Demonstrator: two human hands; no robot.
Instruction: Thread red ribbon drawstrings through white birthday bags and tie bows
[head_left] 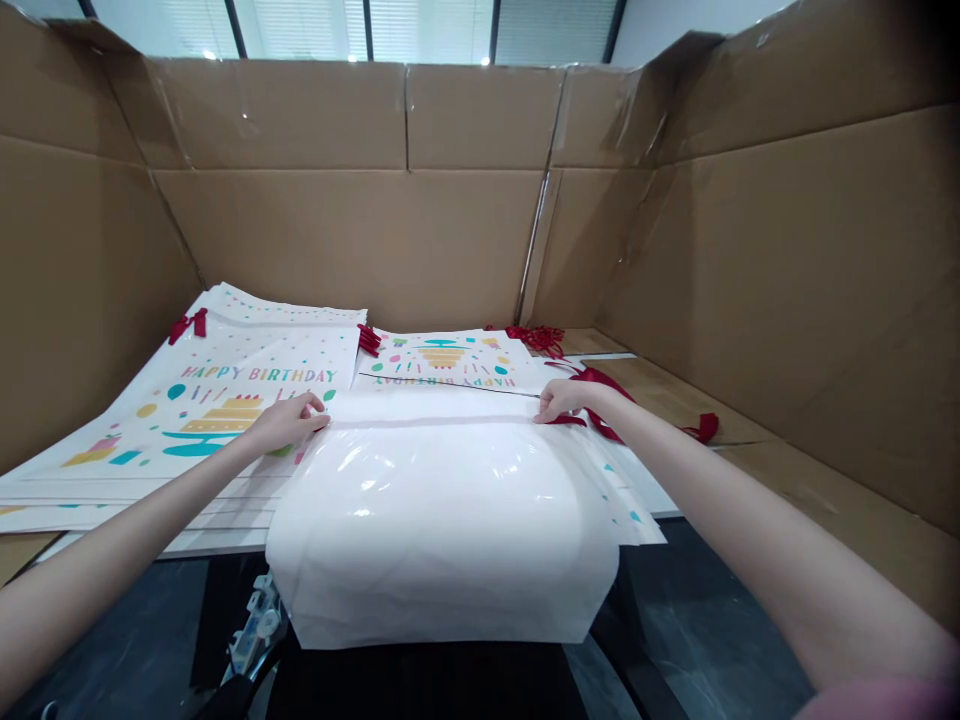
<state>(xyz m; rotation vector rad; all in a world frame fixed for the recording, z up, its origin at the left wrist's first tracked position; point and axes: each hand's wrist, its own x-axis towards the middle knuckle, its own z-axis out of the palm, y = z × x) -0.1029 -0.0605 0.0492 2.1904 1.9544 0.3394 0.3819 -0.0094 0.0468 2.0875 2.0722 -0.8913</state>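
**Both hands at the far fold of a white bag on the table**

My left hand (289,420) rests on the far left corner of the white bag (442,520), which lies flat and slightly puffed in front of me, its near end hanging over the table (675,385) edge. The left grip is narrow: fingers curled down onto the bag's far fold, pinching or pressing it, I cannot tell which.

My right hand (564,398) sits at the far right corner of the same fold. Its grip is also narrow, fingertips closed on the bag's edge, touching the red ribbon handle (600,400) that trails off to the right across the table.

Beside my left hand lies a stack of flat bags printed "HAPPY BIRTHDAY" (225,395) with a cake design, the hand overlapping its near right corner. A red ribbon (189,324) shows at the stack's far left. Beyond the white bag lies another printed bag (446,362), its lettering upside down to me, with red ribbons (536,337) bunched at its far right corner.

Cardboard walls (420,230) enclose the table on the left, far and right sides.
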